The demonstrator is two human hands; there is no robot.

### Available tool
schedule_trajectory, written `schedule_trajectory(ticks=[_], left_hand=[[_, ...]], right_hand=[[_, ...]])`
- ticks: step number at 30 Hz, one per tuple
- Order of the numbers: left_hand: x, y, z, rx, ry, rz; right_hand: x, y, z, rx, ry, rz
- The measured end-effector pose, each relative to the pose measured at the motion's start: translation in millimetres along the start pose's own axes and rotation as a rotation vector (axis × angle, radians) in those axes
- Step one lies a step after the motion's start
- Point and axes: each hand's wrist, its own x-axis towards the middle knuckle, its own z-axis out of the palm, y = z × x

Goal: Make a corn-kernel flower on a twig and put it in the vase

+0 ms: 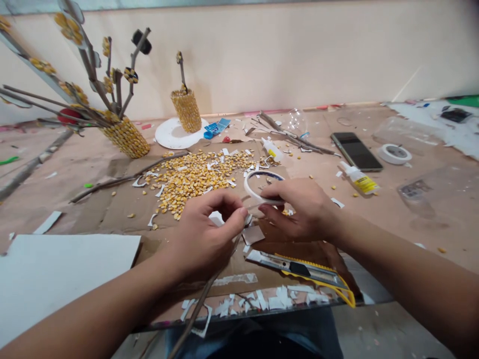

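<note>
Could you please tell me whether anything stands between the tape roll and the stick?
Nothing visible does: the right hand holds the tape roll close beside the left hand, which grips the stick. The utility knife lies below, outside the gap.

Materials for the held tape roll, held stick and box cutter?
Tape roll: matte white, perhaps paper; exact tape type unclear.
Stick: likely natural wood, dull grey-brown, slightly crooked like a twig.
Box cutter: grey, faintly shiny body, probably metal; black slider and bright yellow trim look like plastic from their uniform color.
</note>
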Motion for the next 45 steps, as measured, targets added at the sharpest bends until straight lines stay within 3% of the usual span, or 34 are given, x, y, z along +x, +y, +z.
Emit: schedule_trajectory(ticks=[10,18,24,31,34,39,45], left_hand=[[-4.8,-0.9,-0.2,-0.030,0.170,-0.036],[-0.3,-2.0,-1.5,0.032,-0.093,-0.021],[-1.8,-7.1,1.4,0.169,-0.049,0.131],[0.1,-3.9,-1.0,0.163,-0.112,0.052],[1.9,-1.4,0.4,0.031,-0.120,-0.026],[1.0,-0.1,7.8,-0.406,-0.052,-0.276],[0.1,-2.1,20.9,-0.867,-0.012,-0.450]], right_hand=[[-2.9,-3.4,0.1,-0.079,0.106,-0.010],[0.0,-7.6,-1.8,-0.046,0.074,-0.105],[0.9,-10.8,-4.7,-0.094,0.036,-0.125],[3.4,-14.0,-8.1,-0.144,-0.006,-0.152],[1.2,-14.0,-5.8,-0.117,0.017,-0.151],[-3.4,-22.4,-1.5,-0.085,0.152,-0.100],[-5.9,-33.3,3.4,-0.089,0.200,-0.081]])
